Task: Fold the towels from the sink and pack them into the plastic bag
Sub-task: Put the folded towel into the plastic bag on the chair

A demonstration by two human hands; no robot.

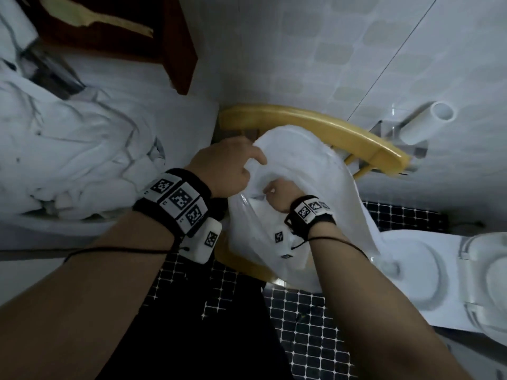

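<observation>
A white plastic bag (310, 171) rests on a yellow wooden chair (315, 124) in the middle of the view. My left hand (230, 171) pinches the bag's upper left rim and holds the mouth apart. My right hand (282, 196) is curled inside the bag's mouth, gripping white material there; whether that is a towel or the bag's film I cannot tell. A heap of crumpled white towels (68, 160) fills the sink (55, 224) at the left.
A white toilet (452, 272) stands at the right, close to the chair. A dark wooden frame (175, 53) hangs on the tiled wall above the sink. A white tube on a holder (419, 124) juts from the wall. Dark mosaic floor tiles (301, 325) lie below.
</observation>
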